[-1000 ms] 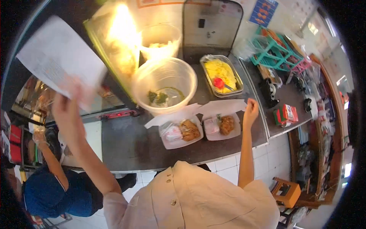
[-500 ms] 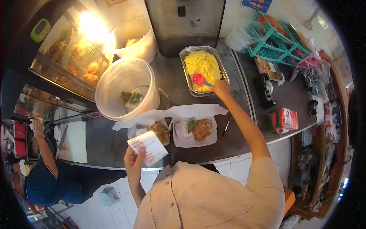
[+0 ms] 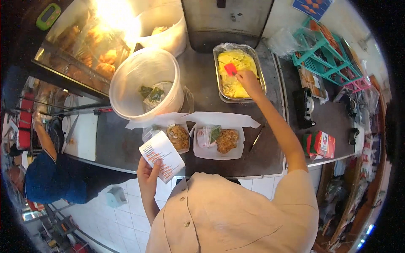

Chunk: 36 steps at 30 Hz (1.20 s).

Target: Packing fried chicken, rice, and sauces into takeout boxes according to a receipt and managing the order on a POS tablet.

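My left hand [image 3: 148,173] grips a folded white paper piece [image 3: 162,155] with orange and dark print, held over the counter's front edge. My right hand [image 3: 249,83] is closed on the handle of a red scoop [image 3: 230,69], whose head is at the soft yellow food [image 3: 244,60] in a metal tray [image 3: 262,81] lined with clear plastic. Between my arms lies an open white carton [image 3: 218,154] holding a piece of fried chicken [image 3: 228,141] and a wrapped packet [image 3: 206,137] with green leaf. A second carton with fried chicken [image 3: 178,137] is partly hidden behind the paper.
A large white tub [image 3: 116,95] with leaf packets stands left of the tray, another tub [image 3: 179,36] behind it. Beyond is a lit glass case of fried food [image 3: 76,59]. A pen [image 3: 256,139], red boxes [image 3: 327,145] and a teal rack [image 3: 327,50] are rightward. A co-worker [image 3: 52,177] is leftward.
The view has shifted, so the counter sits differently in it. My right hand has turned the red scoop, its head now looking flatter and squarer. The left hand still holds the paper.
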### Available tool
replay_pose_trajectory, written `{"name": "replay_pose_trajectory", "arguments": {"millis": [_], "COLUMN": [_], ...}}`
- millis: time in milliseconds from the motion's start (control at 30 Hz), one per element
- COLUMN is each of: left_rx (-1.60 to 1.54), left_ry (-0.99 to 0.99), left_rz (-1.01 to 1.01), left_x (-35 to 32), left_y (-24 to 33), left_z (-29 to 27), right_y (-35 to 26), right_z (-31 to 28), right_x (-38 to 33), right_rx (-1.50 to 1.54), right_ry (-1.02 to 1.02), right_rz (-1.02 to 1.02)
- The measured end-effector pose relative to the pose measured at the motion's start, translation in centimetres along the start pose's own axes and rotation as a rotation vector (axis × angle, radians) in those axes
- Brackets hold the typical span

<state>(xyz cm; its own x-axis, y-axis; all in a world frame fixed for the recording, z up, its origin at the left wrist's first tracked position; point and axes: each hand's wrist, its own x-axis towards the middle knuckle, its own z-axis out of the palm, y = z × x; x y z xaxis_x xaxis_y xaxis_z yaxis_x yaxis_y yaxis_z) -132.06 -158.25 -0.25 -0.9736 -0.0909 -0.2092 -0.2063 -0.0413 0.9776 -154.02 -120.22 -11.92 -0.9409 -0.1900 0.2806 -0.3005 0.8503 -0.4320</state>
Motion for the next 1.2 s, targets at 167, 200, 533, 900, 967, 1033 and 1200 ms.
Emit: {"name": "replay_pose_trajectory", "arguments": {"millis": [167,200,533,900,967,1033,1200], "left_rx": [0.007,0.017,0.014,-0.007,0.002,-0.007,0.019], "left_ry": [0.024,0.022,-0.035,0.000,-0.006,-0.006,0.020], "left_rz": [-0.016,-0.023,-0.030,-0.016,-0.030,-0.027,0.010], "left_x": [0.1,0.2,0.7,-0.2,-0.2,-0.1,0.6], "left_y": [-1.1,-1.2,-1.7,-2.7,-2.4,-2.3,-2.6], "left_z": [-0.8,-0.8,0.6,-0.2,-0.3,-0.3,-0.1], "right_y": [-0.5,-0.7,1.5,3.3,4.4,5.7,5.6], "right_z": [2.8,3.7,3.4,-2.6,-2.8,-2.5,-2.6], "right_x": [0.2,-0.2,-0.1,1.1,-0.9,-2.4,-3.8], "right_rx": [-0.451,-0.638,-0.411,0.423,0.574,0.626,0.613], "right_ry": [-0.058,0.029,-0.557,-0.846,-0.673,-0.568,-0.240], "right_rz": [-0.367,-0.496,-0.483,0.111,0.331,0.456,0.484]}}
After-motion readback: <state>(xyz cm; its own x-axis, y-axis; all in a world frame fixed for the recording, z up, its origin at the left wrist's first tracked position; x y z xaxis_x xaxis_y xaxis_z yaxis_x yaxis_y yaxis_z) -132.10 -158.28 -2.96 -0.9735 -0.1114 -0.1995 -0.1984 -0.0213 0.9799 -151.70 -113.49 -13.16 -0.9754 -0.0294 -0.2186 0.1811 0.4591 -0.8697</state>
